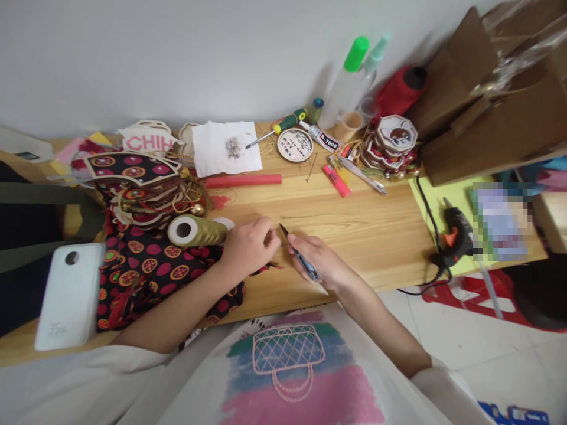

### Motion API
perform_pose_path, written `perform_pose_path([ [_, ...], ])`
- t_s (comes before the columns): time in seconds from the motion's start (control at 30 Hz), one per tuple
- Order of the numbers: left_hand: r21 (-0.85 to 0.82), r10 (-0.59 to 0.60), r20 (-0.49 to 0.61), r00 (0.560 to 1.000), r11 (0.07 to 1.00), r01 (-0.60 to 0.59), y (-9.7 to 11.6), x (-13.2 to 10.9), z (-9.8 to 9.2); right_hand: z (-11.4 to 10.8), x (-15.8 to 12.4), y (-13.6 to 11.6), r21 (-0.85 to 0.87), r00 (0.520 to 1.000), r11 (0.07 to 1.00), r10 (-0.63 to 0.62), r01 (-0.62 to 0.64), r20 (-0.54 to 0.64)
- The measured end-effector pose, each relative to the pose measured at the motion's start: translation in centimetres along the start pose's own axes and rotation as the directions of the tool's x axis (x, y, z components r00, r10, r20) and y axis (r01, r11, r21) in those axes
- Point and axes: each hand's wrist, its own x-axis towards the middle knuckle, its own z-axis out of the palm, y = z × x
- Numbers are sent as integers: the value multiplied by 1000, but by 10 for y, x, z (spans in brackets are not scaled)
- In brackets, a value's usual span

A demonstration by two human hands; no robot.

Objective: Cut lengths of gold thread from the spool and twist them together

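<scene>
My left hand (252, 245) is closed in a pinch over the wooden table, just right of a spool of olive-green ribbon (201, 232). What its fingers hold is hidden; a frayed dark red scrap (268, 268) shows below them. My right hand (319, 260) is wrapped around a slim grey tool (305, 264) with a dark pointed tip. That tip points up and left, a short way from my left fingers. Black fabric with round magenta and orange patterns (146, 257) lies beneath the spool and my left forearm.
Stacked fabric-covered wooden pieces (137, 177) are at left, above a white power bank (71, 295). A screwdriver (283, 123), glue tube (325, 139) and pink lighter (336, 180) lie along the back. At right are a glue gun (458, 233) and a cardboard box (491, 112).
</scene>
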Motion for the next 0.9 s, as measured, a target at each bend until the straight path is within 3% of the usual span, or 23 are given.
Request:
perform_pose_path([
  [0.9,6,-21,42,999,1000,21,4,1,-4,1,-1,4,30,997,997,-73,73,3],
])
